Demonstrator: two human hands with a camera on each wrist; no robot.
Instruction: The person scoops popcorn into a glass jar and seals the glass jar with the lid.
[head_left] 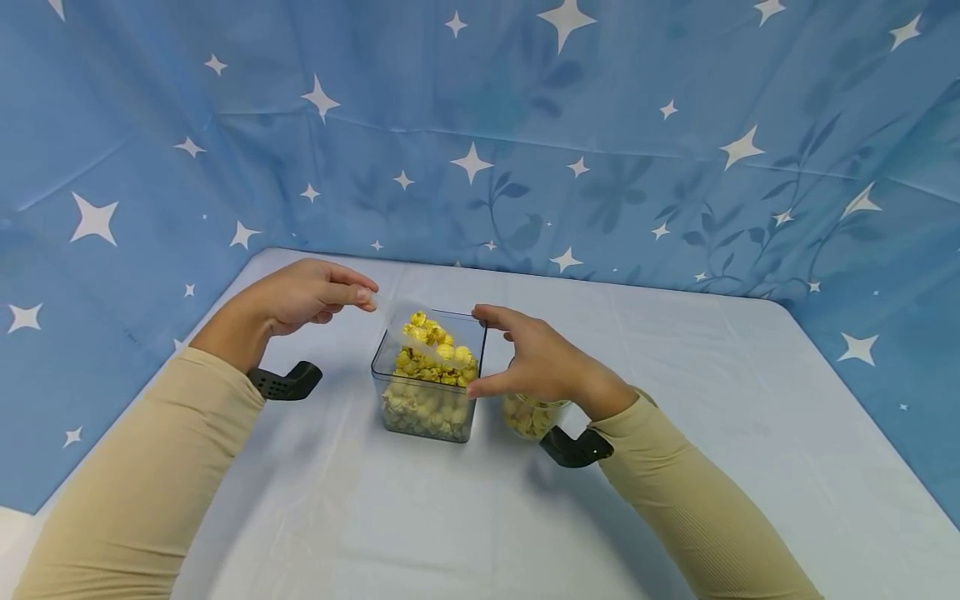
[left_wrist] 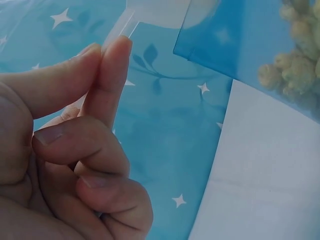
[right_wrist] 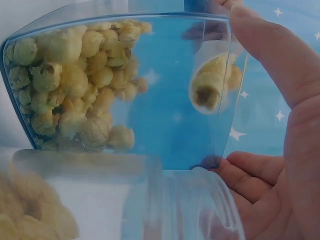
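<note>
A clear, smoky-tinted square box point(head_left: 427, 408) stands upright on the table, filled in its lower part with yellow popcorn point(head_left: 420, 362). My left hand point(head_left: 311, 293) is off the box's left side and pinches the thin handle of a translucent scoop point(left_wrist: 120, 25) between thumb and index finger. The scoop's head is at the box's opening; through the box wall, the right wrist view shows popcorn in the scoop point(right_wrist: 207, 85). My right hand point(head_left: 543, 358) holds the box's right side, thumb at the near corner and fingers at the far corner.
Partly hidden below my right hand, a clear round jar point(head_left: 534, 417) with popcorn inside stands close to the box's right side. A white cloth covers the table point(head_left: 420, 525). Behind it hangs a blue star-patterned curtain point(head_left: 420, 108).
</note>
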